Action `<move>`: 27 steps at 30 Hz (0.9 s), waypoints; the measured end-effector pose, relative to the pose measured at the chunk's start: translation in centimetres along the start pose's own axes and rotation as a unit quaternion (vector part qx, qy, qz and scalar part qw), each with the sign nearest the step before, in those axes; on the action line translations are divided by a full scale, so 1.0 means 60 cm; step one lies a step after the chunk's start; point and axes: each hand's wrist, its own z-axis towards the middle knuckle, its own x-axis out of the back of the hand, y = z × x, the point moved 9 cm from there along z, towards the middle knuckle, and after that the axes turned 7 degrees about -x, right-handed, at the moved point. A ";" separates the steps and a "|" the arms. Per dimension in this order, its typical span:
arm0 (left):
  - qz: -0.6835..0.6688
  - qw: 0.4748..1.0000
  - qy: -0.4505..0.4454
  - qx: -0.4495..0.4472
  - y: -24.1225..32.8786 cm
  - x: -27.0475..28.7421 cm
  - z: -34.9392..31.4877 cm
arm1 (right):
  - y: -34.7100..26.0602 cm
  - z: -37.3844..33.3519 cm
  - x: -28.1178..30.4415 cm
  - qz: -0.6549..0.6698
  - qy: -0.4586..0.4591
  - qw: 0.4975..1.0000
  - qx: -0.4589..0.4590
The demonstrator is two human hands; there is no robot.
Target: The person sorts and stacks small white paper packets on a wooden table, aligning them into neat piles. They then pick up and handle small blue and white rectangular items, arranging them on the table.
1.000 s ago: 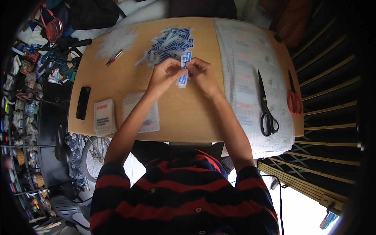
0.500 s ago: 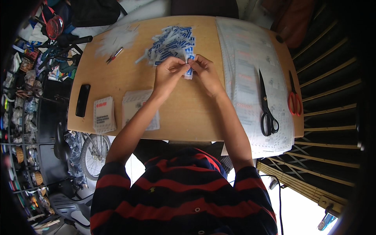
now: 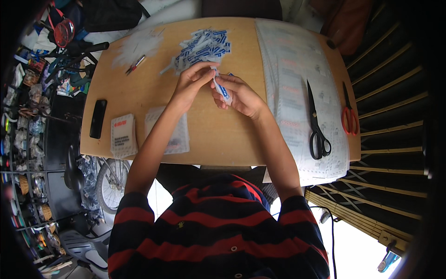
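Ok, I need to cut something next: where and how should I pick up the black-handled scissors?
The black-handled scissors lie flat and closed on the printed sheets, blades pointing away, finger loops toward the near table edge. Probably best to take them at the loops, from above and from the near side with the right hand, once it lets go of the small white-and-blue packet.

Two pairs of scissors lie at the right: one black [image 3: 316, 122], one orange [image 3: 349, 113]. One black phone [image 3: 98, 119] and one pen [image 3: 135, 64] sit left.
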 end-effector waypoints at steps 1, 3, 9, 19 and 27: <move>0.019 1.000 -0.011 0.006 -0.003 0.003 -0.002 | 0.003 0.000 0.003 0.006 0.008 1.000 0.001; 0.057 0.998 -0.032 0.016 -0.004 0.005 -0.006 | 0.008 0.002 0.006 0.018 0.022 1.000 0.002; 0.383 0.903 -0.089 -0.172 0.066 -0.066 -0.040 | 0.015 0.014 0.010 0.061 0.034 0.997 0.014; 0.384 0.898 -0.080 -0.199 0.068 -0.076 -0.045 | 0.036 0.021 0.023 0.087 0.039 0.995 -0.019; 0.367 0.907 -0.054 -0.198 0.062 -0.063 -0.045 | 0.025 0.007 0.012 0.115 0.090 0.989 -0.009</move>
